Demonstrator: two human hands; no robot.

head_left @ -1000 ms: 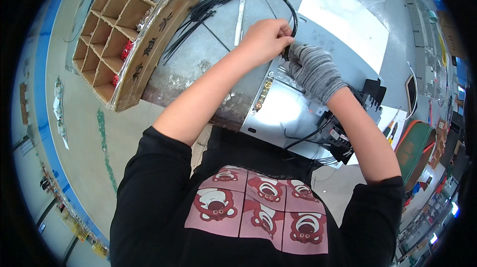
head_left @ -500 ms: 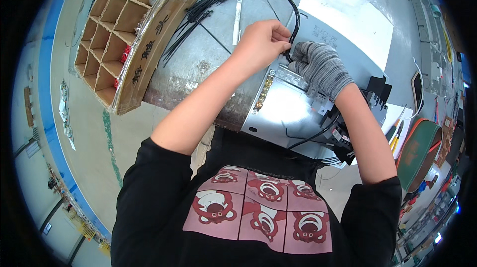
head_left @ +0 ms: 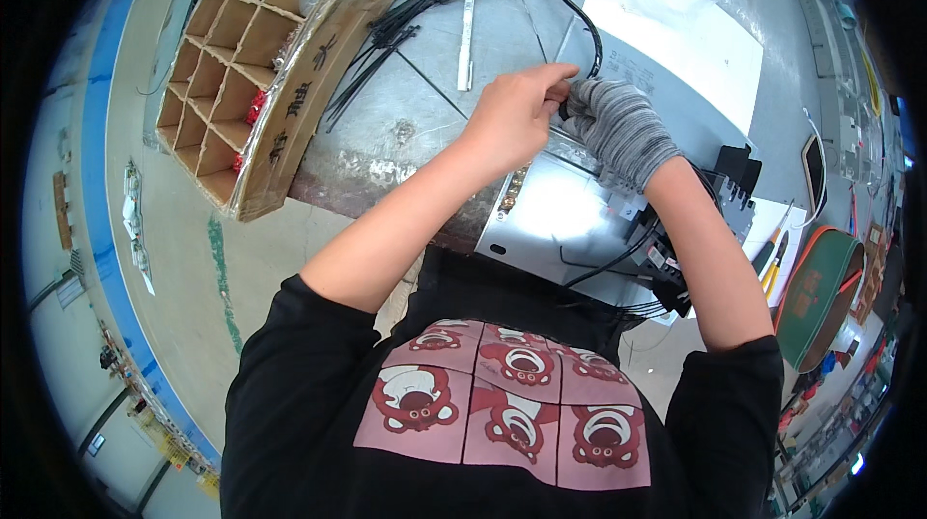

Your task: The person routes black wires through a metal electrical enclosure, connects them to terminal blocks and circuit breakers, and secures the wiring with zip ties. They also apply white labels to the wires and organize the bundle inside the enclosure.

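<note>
A black cable [head_left: 585, 28], banded along its length, comes down from the far side and goes behind my right hand [head_left: 618, 123], which wears a grey knitted glove. The gloved fingers are closed around it. My bare left hand [head_left: 517, 113] meets the glove fingertip to fingertip, thumb and forefinger pinched. Something small and dark shows between the two hands; what the left fingers hold is mostly hidden. Below them lies a shiny metal plate [head_left: 546, 220] with a row of brass screw terminals [head_left: 513, 189] and black electrical parts [head_left: 664, 268] wired at its right.
Long black cable ties [head_left: 425, 0] and a white marker pen [head_left: 466, 41] lie beyond my left hand. At left stands a divided cardboard box [head_left: 280, 123]. White paper [head_left: 676, 31], yellow-handled pliers [head_left: 772, 273] and a green bag [head_left: 816, 297] are on the right.
My left hand has lowered and turned against the gloved fingers. The cable's lower part has shifted right, behind the glove. The right hand has hardly moved.
</note>
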